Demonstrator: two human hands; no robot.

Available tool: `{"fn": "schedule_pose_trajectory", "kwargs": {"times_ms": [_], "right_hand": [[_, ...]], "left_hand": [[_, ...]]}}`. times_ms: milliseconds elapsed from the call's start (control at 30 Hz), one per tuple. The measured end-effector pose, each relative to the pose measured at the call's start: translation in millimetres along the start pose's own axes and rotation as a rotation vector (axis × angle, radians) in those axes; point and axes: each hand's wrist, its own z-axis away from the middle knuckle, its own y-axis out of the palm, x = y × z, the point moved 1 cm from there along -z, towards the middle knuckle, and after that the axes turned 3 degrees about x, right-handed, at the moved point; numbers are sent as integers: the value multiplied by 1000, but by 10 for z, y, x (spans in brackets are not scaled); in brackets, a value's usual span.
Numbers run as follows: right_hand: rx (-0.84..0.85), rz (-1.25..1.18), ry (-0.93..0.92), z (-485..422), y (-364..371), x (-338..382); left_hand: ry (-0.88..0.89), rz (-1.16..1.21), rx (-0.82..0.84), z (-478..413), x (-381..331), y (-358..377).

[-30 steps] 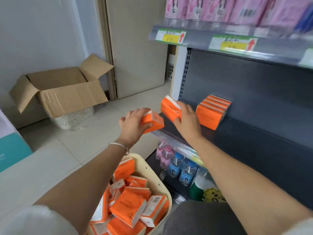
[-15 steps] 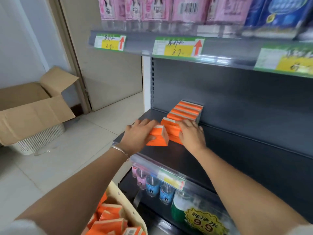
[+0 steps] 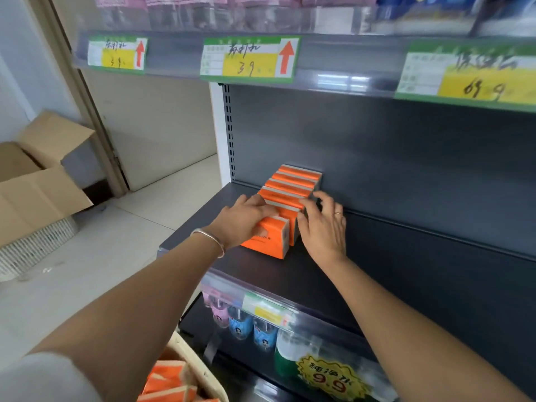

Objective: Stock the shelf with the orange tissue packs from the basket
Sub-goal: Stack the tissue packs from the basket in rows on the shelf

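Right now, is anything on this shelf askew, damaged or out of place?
Nothing spilled or damaged. The front pack, held by the left hand, seems to sit slightly left of the row of orange packs on the shelf, not quite flush; the right hand presses flat against the row's side.

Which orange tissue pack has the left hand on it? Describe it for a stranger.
On the dark middle shelf, a row of orange tissue packs runs forward from the back panel. The frontmost pack, under the left hand, alone shows its broad printed orange face.
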Motion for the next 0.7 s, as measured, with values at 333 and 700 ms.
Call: {"fn": "schedule_pose_trajectory", "kwargs": {"times_ms": [333,700], "right_hand": [[102,-31,1,154,-27,17],[202,31,-126,310,-393,478]], "left_hand": [[-108,-159,-138,-62,-172,110],[-176,-169,-271,744,149,-80]]}}
